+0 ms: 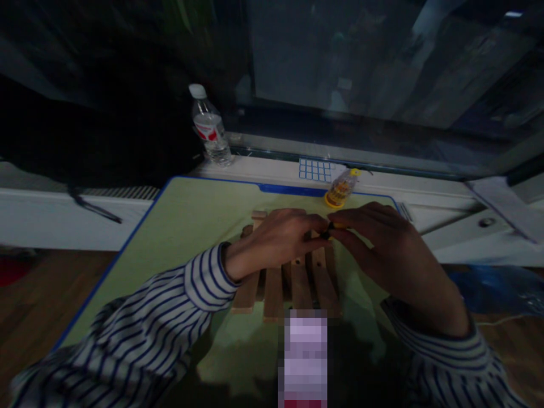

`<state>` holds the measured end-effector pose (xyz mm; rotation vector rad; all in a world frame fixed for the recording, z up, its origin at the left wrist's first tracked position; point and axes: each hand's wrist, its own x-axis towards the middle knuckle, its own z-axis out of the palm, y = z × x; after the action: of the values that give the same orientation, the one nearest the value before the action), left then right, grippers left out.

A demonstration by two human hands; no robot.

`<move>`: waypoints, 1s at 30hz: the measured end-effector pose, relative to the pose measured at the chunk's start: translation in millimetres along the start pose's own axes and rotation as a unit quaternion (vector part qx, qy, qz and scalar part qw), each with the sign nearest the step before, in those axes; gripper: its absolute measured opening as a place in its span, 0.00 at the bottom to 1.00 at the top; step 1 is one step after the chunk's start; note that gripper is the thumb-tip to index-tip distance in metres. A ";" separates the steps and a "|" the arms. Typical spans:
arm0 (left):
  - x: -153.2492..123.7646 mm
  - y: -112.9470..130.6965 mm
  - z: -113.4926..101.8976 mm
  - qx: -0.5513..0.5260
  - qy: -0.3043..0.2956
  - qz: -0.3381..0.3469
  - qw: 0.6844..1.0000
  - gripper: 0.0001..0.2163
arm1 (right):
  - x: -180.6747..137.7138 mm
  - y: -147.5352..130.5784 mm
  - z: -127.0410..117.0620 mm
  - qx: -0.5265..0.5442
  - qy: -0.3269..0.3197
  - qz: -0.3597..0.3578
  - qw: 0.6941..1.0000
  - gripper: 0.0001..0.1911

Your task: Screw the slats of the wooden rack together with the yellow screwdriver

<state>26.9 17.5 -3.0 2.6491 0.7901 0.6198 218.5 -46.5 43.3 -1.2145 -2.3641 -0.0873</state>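
Note:
My left hand (278,235) reaches in over the wooden slats, its thumb and fingers closed in a pinch around the dark end of a small piece. Facing it, my right hand (389,243) pinches the yellowish end of this small yellow-and-black piece (339,225). Its kind is too small and dark to make out, and fingertips cover much of it. Below both hands, a slatted wooden piece (274,292) lies on the table; round holes show in some slats. My left hand and wrist hide its upper left part.
The light green table (204,209) has a blue rim. At its far edge stands a small clear bottle with yellow cap and base (341,188). A water bottle (211,133) stands on the sill by the window, left of a blue-grid sheet (315,169). Pixelation covers the lower middle.

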 end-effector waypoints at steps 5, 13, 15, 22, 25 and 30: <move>-0.6 -1.9 0.9 0.003 -0.009 0.006 1.000 0.11 | 1.3 -0.1 1.7 -0.010 0.014 -0.001 1.000 0.08; -0.4 0.0 -2.1 -0.012 -0.035 0.005 0.999 0.11 | 1.4 2.5 5.0 -0.034 0.022 0.015 0.999 0.08; -0.6 1.0 -2.2 -0.012 -0.027 0.000 1.000 0.11 | 1.5 2.2 5.4 -0.032 0.026 0.016 0.999 0.08; -1.1 0.6 1.7 -0.011 0.013 -0.002 1.000 0.13 | 2.8 -2.1 4.0 -0.023 0.022 0.013 0.999 0.08; -0.7 -0.5 2.6 -0.006 0.007 -0.004 1.000 0.11 | 2.6 -3.3 2.2 -0.007 0.024 0.010 1.000 0.11; 0.0 -0.2 1.0 -0.009 0.007 -0.002 1.000 0.10 | 1.3 -4.9 -1.6 0.040 0.011 -0.003 0.999 0.12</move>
<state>27.3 17.5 -3.9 2.6283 0.7899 0.6422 214.6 -49.0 46.0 -1.1637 -2.3295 -0.0067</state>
